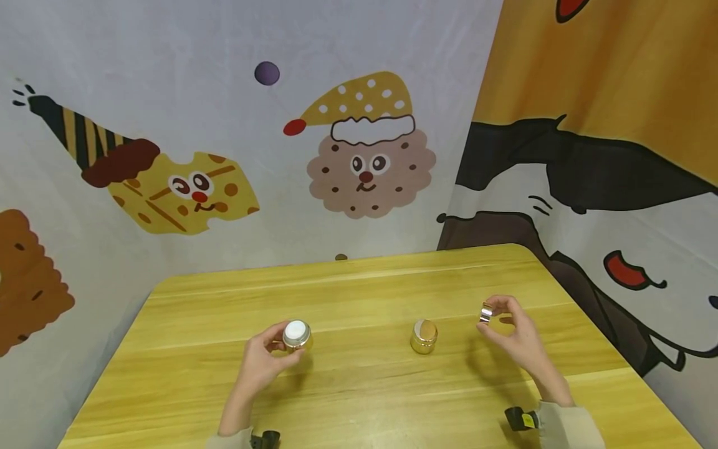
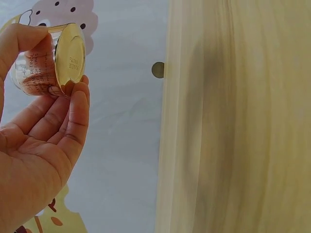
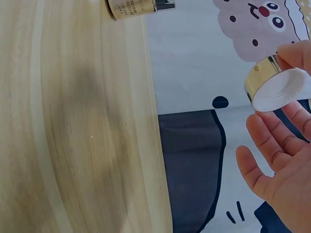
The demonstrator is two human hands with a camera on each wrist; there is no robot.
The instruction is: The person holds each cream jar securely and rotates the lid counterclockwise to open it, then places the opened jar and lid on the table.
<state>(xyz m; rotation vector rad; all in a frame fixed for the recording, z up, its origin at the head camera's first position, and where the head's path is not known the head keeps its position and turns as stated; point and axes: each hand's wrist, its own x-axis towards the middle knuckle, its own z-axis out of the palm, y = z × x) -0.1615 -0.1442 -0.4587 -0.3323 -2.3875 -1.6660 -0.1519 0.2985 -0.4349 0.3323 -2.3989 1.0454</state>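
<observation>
My left hand (image 1: 268, 357) grips a small gold cosmetic jar (image 1: 296, 337) by its sides, raised over the table's left half. White shows at the jar's uncovered top in the head view. The left wrist view catches its shiny gold base and the printing on the jar's side (image 2: 36, 70). On the right, my right hand (image 1: 518, 337) pinches a gold lid (image 3: 262, 80) on edge between thumb and fingers, its white inside facing the right wrist camera. Between the hands, nearer the right one, a second gold jar (image 1: 424, 337) stands upright with its lid on.
All of this is over a yellow wood-grain table (image 1: 348, 399). A cloth with cartoon food figures (image 1: 224, 125) hangs behind the far edge, and another printed cloth (image 1: 645, 218) borders the right side.
</observation>
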